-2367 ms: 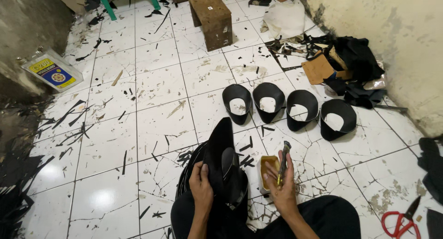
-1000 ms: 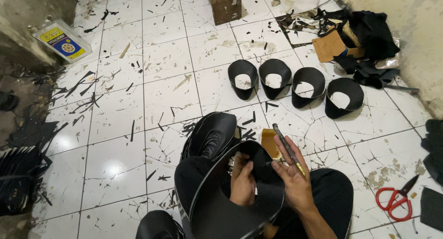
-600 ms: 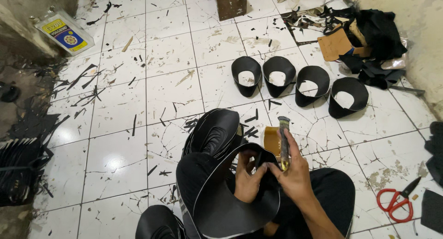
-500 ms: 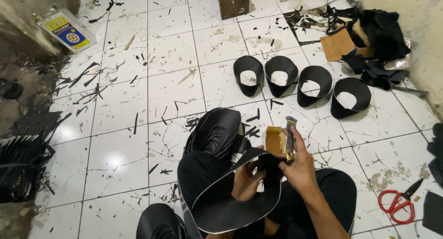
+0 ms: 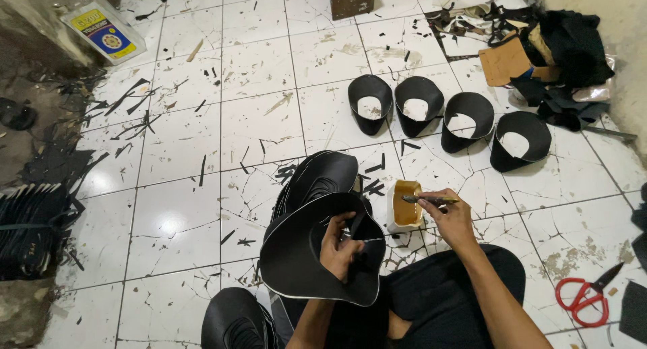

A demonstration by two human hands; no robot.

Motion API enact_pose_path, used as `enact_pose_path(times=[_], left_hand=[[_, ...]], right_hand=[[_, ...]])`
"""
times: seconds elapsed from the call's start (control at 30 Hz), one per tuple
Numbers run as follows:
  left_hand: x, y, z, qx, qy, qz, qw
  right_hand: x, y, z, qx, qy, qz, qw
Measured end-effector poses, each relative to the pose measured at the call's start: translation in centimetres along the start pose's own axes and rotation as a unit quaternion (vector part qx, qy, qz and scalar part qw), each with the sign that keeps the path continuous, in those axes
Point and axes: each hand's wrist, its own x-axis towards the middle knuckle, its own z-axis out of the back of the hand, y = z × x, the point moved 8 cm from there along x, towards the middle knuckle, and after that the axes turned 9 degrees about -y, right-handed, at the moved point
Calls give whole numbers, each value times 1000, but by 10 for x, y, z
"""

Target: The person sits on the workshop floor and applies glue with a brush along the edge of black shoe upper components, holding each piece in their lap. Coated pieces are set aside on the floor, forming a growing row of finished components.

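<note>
— Black curved piece (image 5: 303, 254), wide and brim-shaped with a pale edge line: where does it sit?

— Low in the head view, over the person's lap. The left hand (image 5: 340, 244) is curled around its inner edge near the middle, fingers closed on the material, so that hand is holding the piece. Behind it lies a stack of similar black pieces (image 5: 320, 177) on the white tiled floor (image 5: 263, 126).

— And the other hand?

— The right hand (image 5: 451, 217) pinches a thin brush (image 5: 428, 200) between thumb and fingers, a narrow closed grip. The brush lies nearly level, its tip over a small white container (image 5: 404, 207) of brownish glue that stands on the floor just beside the black curved piece.

— What lies farther out?

— Four black cone-like shells (image 5: 448, 113) stand in a row on the tiles beyond the container, each open toward the camera and showing a pale patch inside. Past them, by the wall, there is a heap of black scraps and brown card (image 5: 539, 45). Red-handled scissors (image 5: 583, 298) lie at the lower right, well apart from both hands. A flat yellow and blue tin (image 5: 104, 32) rests at the upper left, and a bundle of dark strips (image 5: 34, 227) sits at the left edge. Thin black offcuts are scattered over the cracked tiles.

— The person's legs?

— Dark trousers (image 5: 445, 295) show under both forearms, knees bent.
</note>
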Motion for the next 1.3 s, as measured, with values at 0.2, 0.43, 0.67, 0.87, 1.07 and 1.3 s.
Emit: enact_pose_path(times=[0.2,0.43,0.67,0.87,1.07,1.3], left_hand=[[2,12,10,21,-17,46,999],[2,12,12,38,-25,64,997],[10,12,15,82,-24,62,994],[14,-3,6,80,-3,58,995],[15,-9,2,104,3,79,991],[4,-22,-36,-1,113,-58,992]], right_hand=[[-2,12,-23,-200,23,110,973],[-6,24,-36,-300,68,167,937],[-19,11,-9,-264,64,201,941],[-22,-1,1,-275,123,53,952],[-75,103,27,1,123,311,942],[-104,150,-18,-140,145,515,833]])
